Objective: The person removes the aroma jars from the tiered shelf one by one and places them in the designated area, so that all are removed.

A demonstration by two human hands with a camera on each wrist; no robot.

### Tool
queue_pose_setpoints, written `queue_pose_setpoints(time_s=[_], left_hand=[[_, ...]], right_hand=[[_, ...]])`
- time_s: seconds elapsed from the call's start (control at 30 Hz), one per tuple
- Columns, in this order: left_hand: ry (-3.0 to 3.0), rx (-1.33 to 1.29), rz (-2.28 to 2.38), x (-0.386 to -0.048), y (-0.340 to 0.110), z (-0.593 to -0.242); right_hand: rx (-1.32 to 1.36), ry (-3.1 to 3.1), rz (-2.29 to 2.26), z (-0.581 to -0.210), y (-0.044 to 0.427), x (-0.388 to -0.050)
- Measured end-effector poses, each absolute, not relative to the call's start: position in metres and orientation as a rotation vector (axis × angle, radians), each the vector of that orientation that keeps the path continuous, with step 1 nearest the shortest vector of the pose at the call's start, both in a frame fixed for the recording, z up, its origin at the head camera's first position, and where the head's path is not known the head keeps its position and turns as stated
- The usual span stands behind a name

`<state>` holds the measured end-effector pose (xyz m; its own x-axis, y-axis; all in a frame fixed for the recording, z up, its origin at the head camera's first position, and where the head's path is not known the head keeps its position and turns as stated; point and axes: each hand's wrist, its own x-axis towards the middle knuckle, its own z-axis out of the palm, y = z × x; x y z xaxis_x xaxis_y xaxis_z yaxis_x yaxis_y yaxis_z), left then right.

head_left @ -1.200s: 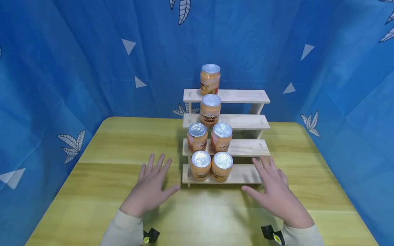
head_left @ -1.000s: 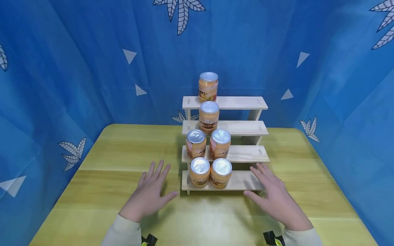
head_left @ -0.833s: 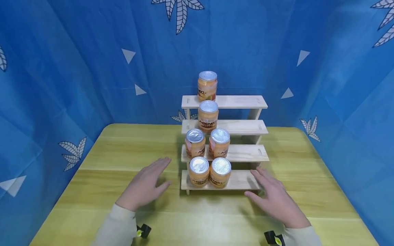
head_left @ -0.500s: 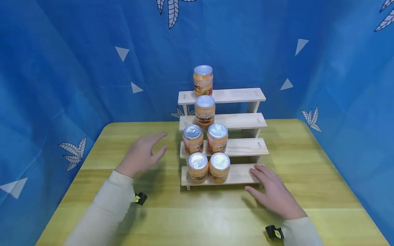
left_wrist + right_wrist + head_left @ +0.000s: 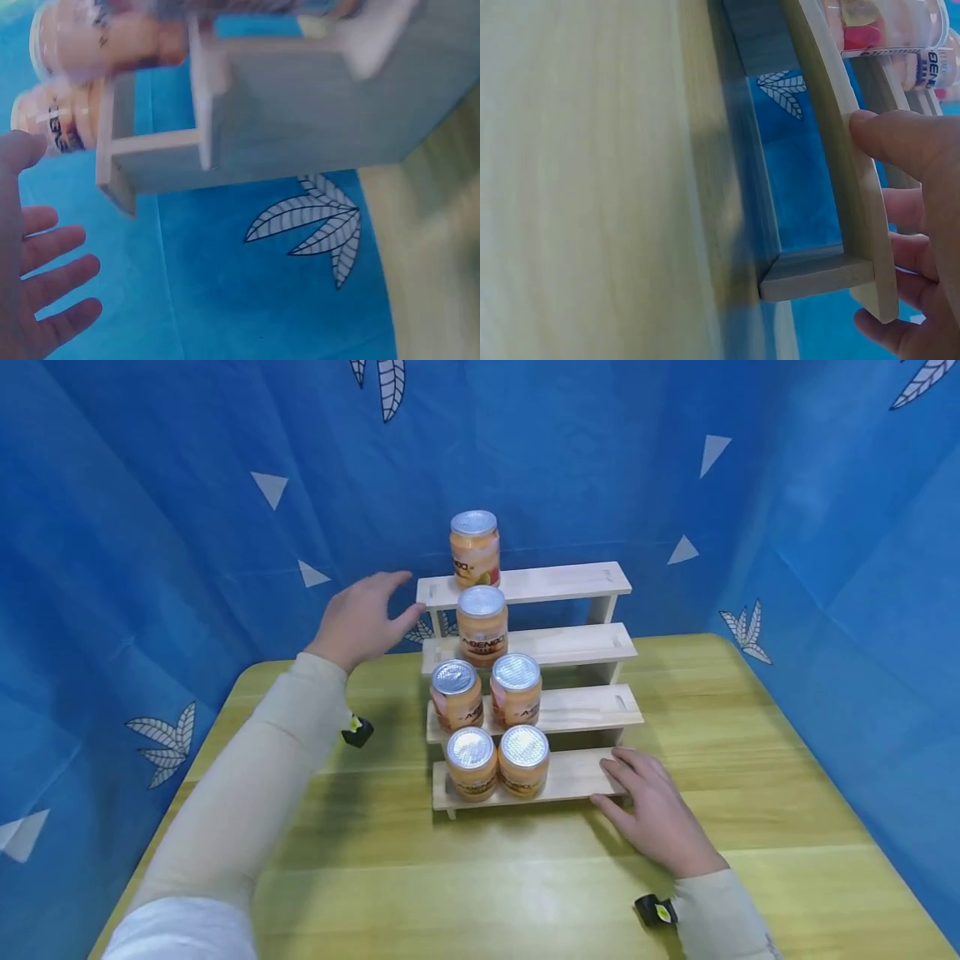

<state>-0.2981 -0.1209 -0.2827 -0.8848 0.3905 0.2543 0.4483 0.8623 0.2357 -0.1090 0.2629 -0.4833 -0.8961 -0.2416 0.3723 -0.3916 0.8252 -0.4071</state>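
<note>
A four-tier pale wooden stand (image 5: 573, 646) bears several orange, silver-lidded jars of what looks like canned fruit. One top-tier jar (image 5: 476, 556) stands at the left end, above a single second-tier jar (image 5: 482, 635). Two jars sit on each lower tier, including the bottom-left jar (image 5: 472, 772). My left hand (image 5: 362, 620) is raised just left of the top shelf, thumb and fingers apart, holding nothing; the left wrist view shows its spread fingers (image 5: 67, 281). My right hand (image 5: 660, 814) is at the right end of the bottom shelf, its thumb against the shelf's front edge in the right wrist view.
The stand rests on a yellow wood-grain table (image 5: 450, 893) with rounded back corners. A blue curtain (image 5: 600, 460) with white leaves and triangles encloses the back and sides. A black wrist device (image 5: 654, 910) shows at the right cuff.
My left hand has risen and moved forward from beside the lower tiers to the top shelf's left end. The right hand has come closer to the bottom shelf's end. The head view has shifted slightly.
</note>
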Motion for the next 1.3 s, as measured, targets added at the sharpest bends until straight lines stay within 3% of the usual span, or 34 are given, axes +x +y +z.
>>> queue_pose_setpoints(time_s=[0.43, 0.9, 1.3], left_hand=[[-2.994, -0.567, -1.048, -0.351, -0.086, -0.264], [-2.881, -0.805, -1.324, -0.369, -0.059, -0.27], [-2.812, -0.592, -1.415, -0.367, -0.052, -0.28]], right_hand=[[0.418, -2.68, 0.778, -0.483, 0.262, -0.108], [0.431, -2.663, 0.797, -0.49, 0.26, -0.109], [0.422, -2.648, 0.777, -0.489, 0.262, -0.108]])
